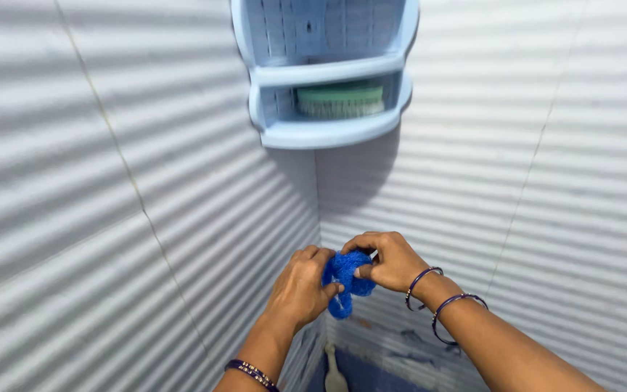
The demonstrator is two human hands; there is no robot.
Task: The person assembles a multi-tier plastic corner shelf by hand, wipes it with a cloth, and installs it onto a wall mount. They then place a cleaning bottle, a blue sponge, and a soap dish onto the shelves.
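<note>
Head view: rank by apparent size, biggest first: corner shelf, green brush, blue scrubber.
1. Corner shelf, clearly largest, though cut off at the top edge.
2. and 3. Green brush and blue scrubber look alike; the scrubber is nearer and partly covered by the left hand and right hand, so unranked.

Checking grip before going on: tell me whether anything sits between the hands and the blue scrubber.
Nothing visible does. The left hand and right hand both pinch the blue scrubber directly, in front of the ribbed tiled wall.

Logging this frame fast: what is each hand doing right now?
Left hand: closed, grip on the blue scrubber.
Right hand: closed, pinching the same blue scrubber from the other side.
</note>
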